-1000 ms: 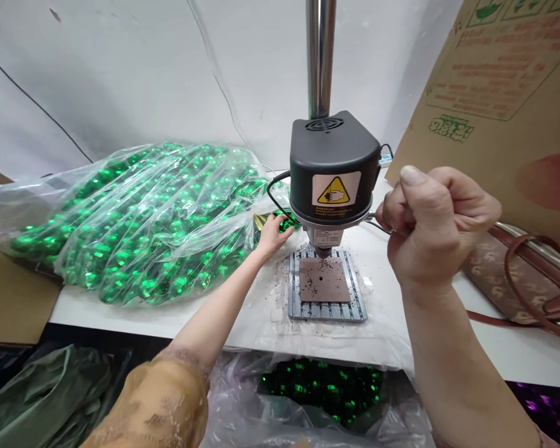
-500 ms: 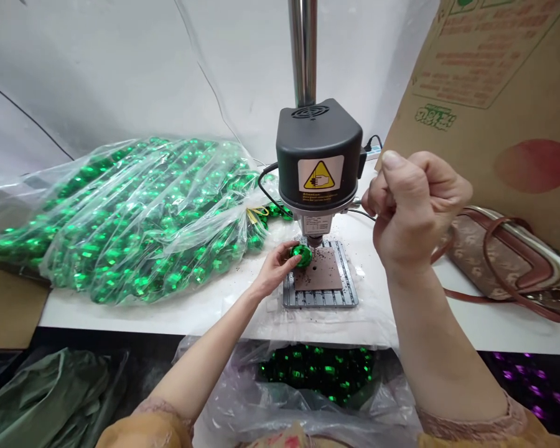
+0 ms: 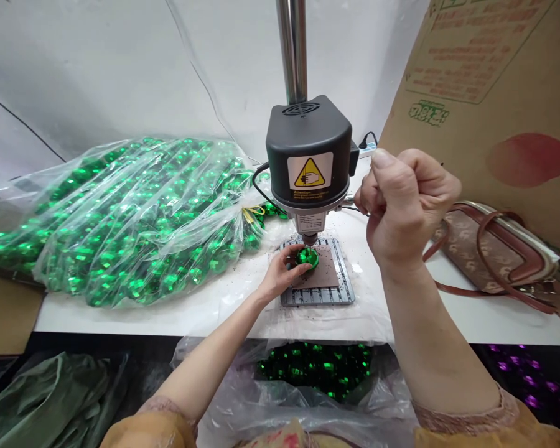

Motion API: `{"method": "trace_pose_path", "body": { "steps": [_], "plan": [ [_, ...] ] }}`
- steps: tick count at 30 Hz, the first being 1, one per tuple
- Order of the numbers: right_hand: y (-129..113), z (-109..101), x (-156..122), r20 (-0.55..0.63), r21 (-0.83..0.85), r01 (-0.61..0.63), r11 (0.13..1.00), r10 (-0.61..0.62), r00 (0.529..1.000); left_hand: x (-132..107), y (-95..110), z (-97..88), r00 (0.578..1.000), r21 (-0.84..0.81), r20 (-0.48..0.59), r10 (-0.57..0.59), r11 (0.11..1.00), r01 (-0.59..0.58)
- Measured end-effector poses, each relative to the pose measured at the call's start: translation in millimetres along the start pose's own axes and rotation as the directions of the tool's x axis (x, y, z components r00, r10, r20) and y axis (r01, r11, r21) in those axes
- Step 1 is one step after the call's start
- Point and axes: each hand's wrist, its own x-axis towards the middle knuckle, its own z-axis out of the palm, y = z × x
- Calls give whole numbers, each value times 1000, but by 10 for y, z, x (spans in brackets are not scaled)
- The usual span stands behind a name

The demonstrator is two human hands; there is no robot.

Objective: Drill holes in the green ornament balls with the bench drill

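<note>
A shiny green faceted ball [image 3: 307,257] sits on the brownish pad, directly below the chuck of a black-topped bench drill press [image 3: 310,149]. The fingers and thumb of my left hand [image 3: 284,270] close around its left side. Raised at the right of the machine, my right hand [image 3: 406,205] is curled into a fist at the end of the drill press handle [image 3: 348,200]; most of that handle is hidden behind the fingers. The pad [image 3: 327,270] lies on a slotted metal base [image 3: 317,297], with dark specks scattered about.
A tied clear bag of green balls [image 3: 135,230] covers the table's left side. An open plastic bag with more green balls [image 3: 317,370] is below the front edge. A handbag [image 3: 490,249] and a large cardboard box [image 3: 499,93] stand at right. Purple balls [image 3: 527,376] show lower right.
My left hand has moved the green ball rightward, from the pad's left edge to under the chuck. My right hand keeps its closed pose. The whole view has shifted slightly.
</note>
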Motion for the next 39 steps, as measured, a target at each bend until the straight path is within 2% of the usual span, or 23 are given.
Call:
{"method": "trace_pose_path", "body": {
  "steps": [5, 13, 21, 26, 39],
  "plan": [
    [-10, 2, -3, -6, -8, -16, 1000, 16, 1000, -60, 65, 108, 995, 129, -12, 95, 987, -93],
    [-55, -25, -67, -10, 82, -20, 996, 20, 1000, -81, 15, 152, 995, 150, -8, 95, 984, -93],
    [82, -74, -265, -56, 117, 112, 987, -106, 993, -77, -13, 166, 996, 121, -11, 92, 988, -90],
    [158, -102, -319, -84, 74, 169, 983, -163, 983, -75, -41, 172, 995, 118, -17, 99, 988, -96],
    [238, -163, -422, -1, 165, 312, 936, -316, 949, -77, -77, 175, 994, 106, -20, 105, 989, -102]
  ]
}}
